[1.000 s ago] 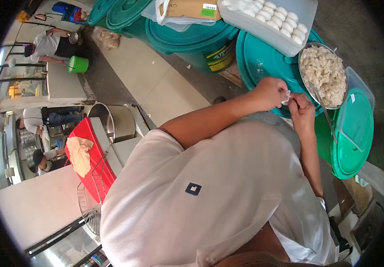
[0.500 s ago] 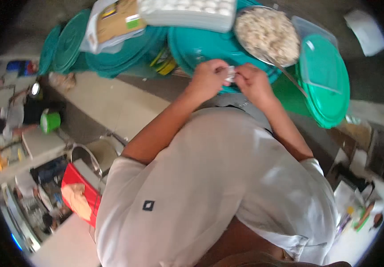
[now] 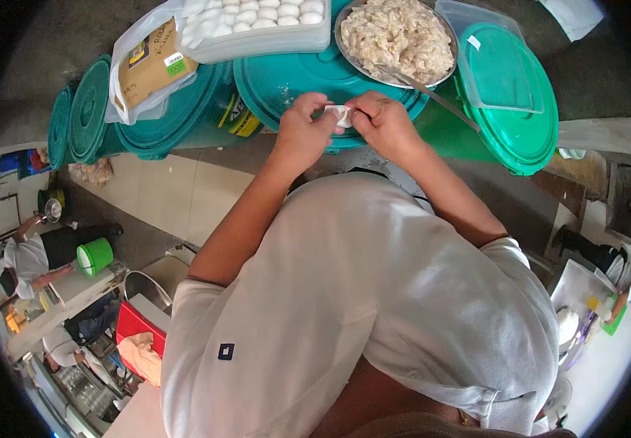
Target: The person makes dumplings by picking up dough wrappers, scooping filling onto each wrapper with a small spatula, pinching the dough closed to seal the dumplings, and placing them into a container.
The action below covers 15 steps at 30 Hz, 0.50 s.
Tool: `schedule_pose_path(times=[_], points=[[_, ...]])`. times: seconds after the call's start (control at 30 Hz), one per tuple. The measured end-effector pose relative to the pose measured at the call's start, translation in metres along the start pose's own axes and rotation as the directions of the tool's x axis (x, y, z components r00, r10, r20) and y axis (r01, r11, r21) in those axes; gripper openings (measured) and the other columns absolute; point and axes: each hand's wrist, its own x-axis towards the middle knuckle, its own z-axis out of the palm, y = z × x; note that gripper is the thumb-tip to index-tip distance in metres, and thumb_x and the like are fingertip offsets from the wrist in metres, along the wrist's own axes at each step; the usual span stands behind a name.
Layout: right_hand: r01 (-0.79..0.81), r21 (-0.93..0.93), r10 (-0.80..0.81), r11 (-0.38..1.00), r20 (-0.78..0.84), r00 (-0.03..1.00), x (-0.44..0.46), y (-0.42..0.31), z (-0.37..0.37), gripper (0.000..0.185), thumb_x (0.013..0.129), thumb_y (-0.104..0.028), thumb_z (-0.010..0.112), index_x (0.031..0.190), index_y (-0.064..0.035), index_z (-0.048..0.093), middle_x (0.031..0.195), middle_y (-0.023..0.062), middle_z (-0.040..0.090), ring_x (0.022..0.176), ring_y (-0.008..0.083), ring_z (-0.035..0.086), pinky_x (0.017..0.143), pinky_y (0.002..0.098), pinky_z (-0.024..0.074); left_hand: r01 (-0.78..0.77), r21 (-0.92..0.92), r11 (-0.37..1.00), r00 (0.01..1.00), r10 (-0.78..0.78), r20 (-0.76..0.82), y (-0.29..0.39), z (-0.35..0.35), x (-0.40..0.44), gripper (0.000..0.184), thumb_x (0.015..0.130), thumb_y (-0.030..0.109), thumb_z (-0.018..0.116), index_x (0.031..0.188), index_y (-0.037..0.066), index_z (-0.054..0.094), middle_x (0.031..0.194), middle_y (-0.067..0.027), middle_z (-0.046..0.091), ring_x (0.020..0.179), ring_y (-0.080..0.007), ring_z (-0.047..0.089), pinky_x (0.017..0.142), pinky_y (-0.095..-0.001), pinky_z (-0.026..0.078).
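Observation:
Between the fingertips of both hands is a small, thin white dough piece (image 3: 339, 115), folded or cupped, held above a teal bucket lid (image 3: 264, 84). My left hand (image 3: 304, 133) pinches its left side, and my right hand (image 3: 387, 130) pinches its right side. Beyond the right hand stands a metal bowl (image 3: 432, 82) of pale, lumpy filling (image 3: 396, 36). A long-handled metal spoon (image 3: 443, 101) rests in it, its handle sticking out to the right. Past the left hand, a clear plastic tray (image 3: 272, 45) carries rows of smooth white dough pieces (image 3: 264, 13).
Bright green lid (image 3: 516, 128) with a clear plastic lid (image 3: 505, 80) on it, at right. More teal-lidded buckets (image 3: 89, 109) line the left, one under a bagged brown package (image 3: 147, 62). Co-workers (image 3: 27, 255) are at left, another person (image 3: 626, 281) at far right.
The camera view has shifted, so the buckets, bowl and tray sit further left and higher. Both hands still pinch the dough piece, which now shows more of its surface between them.

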Motion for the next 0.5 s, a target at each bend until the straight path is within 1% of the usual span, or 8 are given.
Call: schedule_pose_path(times=[0.07, 0.1, 0.17, 0.3, 0.33, 0.4, 0.47, 0.5], points=[[0.087, -0.045, -0.089, 0.995, -0.042, 0.995, 0.001, 0.003, 0.001, 0.010, 0.082, -0.009, 0.061, 0.087, -0.0003, 0.064, 0.084, 0.0189, 0.065, 0.082, 0.0377, 0.063, 0.071, 0.0448, 0.0512, 0.021, -0.010, 1.000, 0.999, -0.020, 0.044, 0.001, -0.001, 0.001, 0.024, 0.092, 0.014, 0.059, 0.107, -0.003, 0.066, 0.086, -0.0135, 0.071, 0.073, -0.0175, 0.071, 0.057, -0.0288, 0.054], [0.085, -0.046, -0.087, 0.995, -0.044, 0.995, 0.000, 0.005, 0.001, 0.010, 0.082, -0.009, 0.061, 0.087, -0.0003, 0.064, 0.084, 0.0189, 0.065, 0.082, 0.0377, 0.063, 0.071, 0.0448, 0.0512, 0.021, -0.010, 1.000, 0.999, -0.020, 0.047, 0.001, -0.001, 0.001, 0.024, 0.092, 0.014, 0.059, 0.107, -0.003, 0.066, 0.086, -0.0135, 0.071, 0.073, -0.0175, 0.071, 0.057, -0.0288, 0.054], [0.137, -0.141, -0.134, 0.981, 0.035, 0.990, -0.001, 0.006, 0.001, 0.009, 0.083, -0.009, 0.062, 0.086, -0.0006, 0.063, 0.083, 0.0187, 0.065, 0.081, 0.0380, 0.062, 0.070, 0.0459, 0.0508, 0.027, 0.071, 0.997, 0.992, -0.036, 0.124, 0.001, -0.001, -0.001, 0.019, 0.094, 0.012, 0.059, 0.105, -0.001, 0.066, 0.089, -0.0069, 0.070, 0.076, -0.0137, 0.070, 0.056, -0.0256, 0.054], [0.077, -0.106, -0.077, 0.991, 0.008, 0.997, -0.003, -0.003, 0.000, 0.010, 0.082, -0.009, 0.062, 0.088, -0.0010, 0.064, 0.083, 0.0183, 0.065, 0.081, 0.0381, 0.062, 0.070, 0.0461, 0.0507, 0.027, 0.124, 0.992, 0.991, -0.043, 0.128, -0.003, -0.002, 0.000, 0.019, 0.094, 0.013, 0.059, 0.106, -0.001, 0.066, 0.090, -0.0073, 0.070, 0.076, -0.0138, 0.070, 0.058, -0.0254, 0.054], [0.038, -0.045, -0.038, 0.998, -0.016, 0.999, -0.002, -0.009, -0.002, 0.010, 0.082, -0.010, 0.062, 0.088, -0.0017, 0.064, 0.082, 0.0181, 0.064, 0.080, 0.0381, 0.062, 0.069, 0.0461, 0.0507, 0.015, 0.141, 0.990, 0.989, -0.035, 0.144, -0.003, -0.003, 0.000, 0.020, 0.094, 0.013, 0.059, 0.106, -0.001, 0.066, 0.091, -0.0075, 0.070, 0.077, -0.0139, 0.070, 0.060, -0.0256, 0.054], [-0.003, 0.014, 0.004, 1.000, -0.038, 0.999, -0.002, -0.008, -0.003, 0.009, 0.083, -0.010, 0.063, 0.087, -0.0024, 0.064, 0.081, 0.0178, 0.064, 0.079, 0.0381, 0.062, 0.068, 0.0460, 0.0506, 0.002, 0.157, 0.988, 0.986, -0.028, 0.163, -0.006, -0.004, 0.002, 0.020, 0.094, 0.014, 0.059, 0.106, -0.001, 0.066, 0.091, -0.0076, 0.070, 0.079, -0.0140, 0.070, 0.061, -0.0257, 0.055], [0.125, -0.077, -0.127, 0.989, -0.020, 0.992, -0.001, 0.005, 0.000, 0.008, 0.082, -0.010, 0.063, 0.086, -0.0031, 0.065, 0.080, 0.0170, 0.064, 0.077, 0.0375, 0.062, 0.068, 0.0459, 0.0506, -0.124, 0.281, 0.952, 0.984, 0.082, 0.156, -0.015, -0.004, 0.005, 0.020, 0.094, 0.013, 0.059, 0.106, -0.002, 0.065, 0.092, -0.0085, 0.070, 0.081, -0.0144, 0.070, 0.064, -0.0264, 0.055], [0.125, -0.077, -0.127, 0.989, -0.021, 0.992, -0.002, 0.005, 0.000, 0.008, 0.082, -0.010, 0.063, 0.086, -0.0031, 0.065, 0.080, 0.0170, 0.064, 0.077, 0.0375, 0.062, 0.068, 0.0459, 0.0506, -0.125, 0.282, 0.951, 0.984, 0.083, 0.157, -0.017, -0.003, 0.004, 0.020, 0.094, 0.013, 0.059, 0.106, -0.002, 0.065, 0.092, -0.0085, 0.070, 0.081, -0.0144, 0.070, 0.064, -0.0264, 0.055]])
